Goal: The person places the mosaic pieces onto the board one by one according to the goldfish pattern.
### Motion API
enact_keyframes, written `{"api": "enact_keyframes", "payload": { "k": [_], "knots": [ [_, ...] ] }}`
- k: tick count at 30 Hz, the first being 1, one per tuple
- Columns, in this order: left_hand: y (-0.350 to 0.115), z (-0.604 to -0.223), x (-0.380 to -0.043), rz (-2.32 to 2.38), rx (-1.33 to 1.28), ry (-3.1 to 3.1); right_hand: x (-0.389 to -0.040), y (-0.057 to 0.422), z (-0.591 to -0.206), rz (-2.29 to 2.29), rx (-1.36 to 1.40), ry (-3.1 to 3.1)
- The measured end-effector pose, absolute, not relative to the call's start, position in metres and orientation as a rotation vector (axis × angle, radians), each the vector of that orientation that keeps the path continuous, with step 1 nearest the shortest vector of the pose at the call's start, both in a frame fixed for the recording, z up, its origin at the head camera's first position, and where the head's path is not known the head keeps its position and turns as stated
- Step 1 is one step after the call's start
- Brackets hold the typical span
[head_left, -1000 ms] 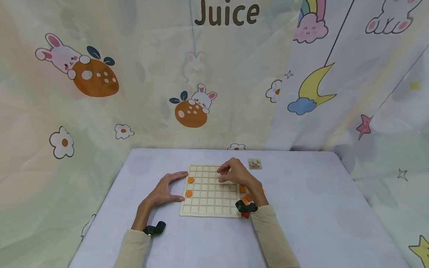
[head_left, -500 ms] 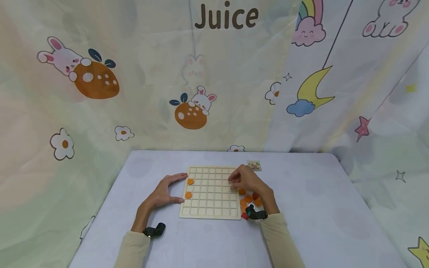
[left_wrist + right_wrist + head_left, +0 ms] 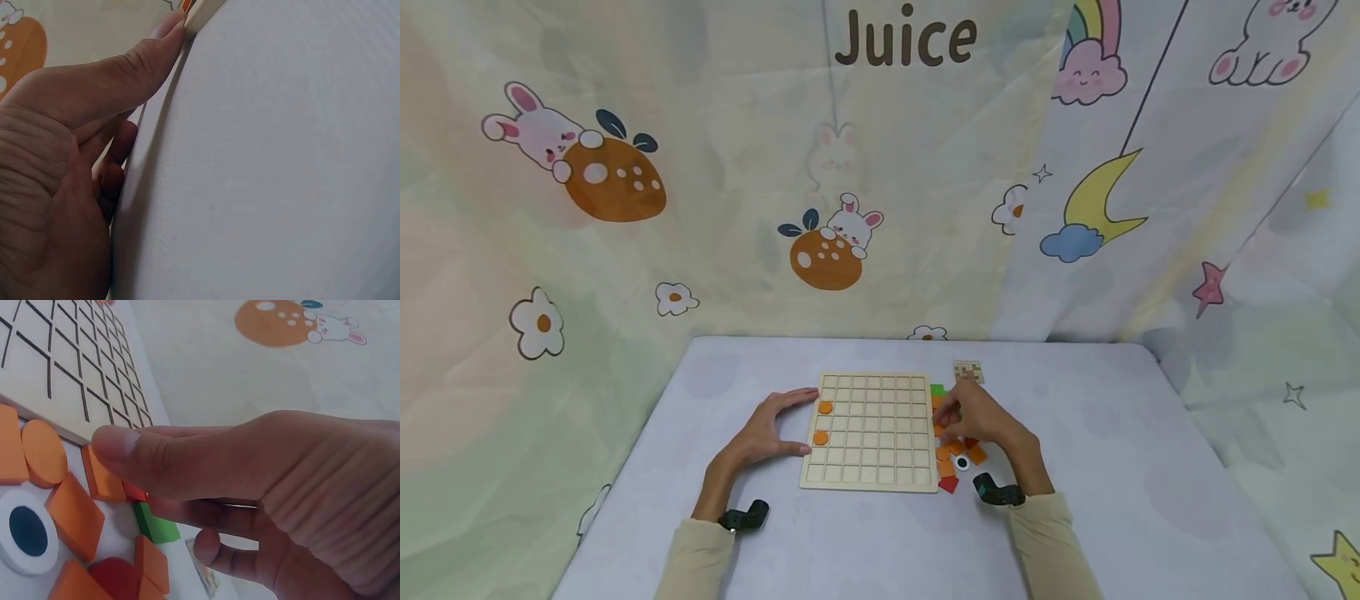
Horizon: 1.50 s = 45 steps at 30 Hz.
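Note:
A square wooden grid board (image 3: 872,432) lies on the table, with two orange round pieces, an upper one (image 3: 825,407) and a lower one (image 3: 821,437), in its left column. My left hand (image 3: 765,429) rests at the board's left edge, thumb and fingers spread wide; its thumb (image 3: 165,50) touches the edge. Just off the board's right edge, my right hand (image 3: 985,412) is over the loose pieces, thumb and fingers bent with a gap between them. Its thumb tip overlaps an orange square piece (image 3: 100,478) in the right wrist view. The index fingertip is hidden there.
Loose pieces crowd the board's right side: a green one (image 3: 937,389), a red one (image 3: 948,484), a white disc with a dark centre (image 3: 962,462) and several orange ones. A small patterned card (image 3: 967,371) lies behind them. A printed cloth backdrop (image 3: 737,167) hangs behind the table.
My right hand has moved right, from above the board's upper right part to the loose pieces beside it, uncovering the grid and the green piece. My left hand has stayed at the left edge.

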<state>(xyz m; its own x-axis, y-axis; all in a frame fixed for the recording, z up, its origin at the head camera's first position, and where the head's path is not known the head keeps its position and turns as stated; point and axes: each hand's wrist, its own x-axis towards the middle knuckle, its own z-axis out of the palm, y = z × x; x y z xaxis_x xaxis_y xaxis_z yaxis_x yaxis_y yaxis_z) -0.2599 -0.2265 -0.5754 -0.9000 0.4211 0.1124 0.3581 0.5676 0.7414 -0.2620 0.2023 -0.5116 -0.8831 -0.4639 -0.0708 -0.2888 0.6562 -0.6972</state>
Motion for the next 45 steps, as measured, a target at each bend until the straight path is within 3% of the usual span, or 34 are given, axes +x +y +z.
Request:
{"api": "enact_keyframes", "payload": {
  "k": [45],
  "knots": [
    [-0.226, -0.574, -0.258, 1.271, 0.673, 2.708, -0.23, 0.205, -0.527, -1.035, -0.626, 2.58]
  ]
}}
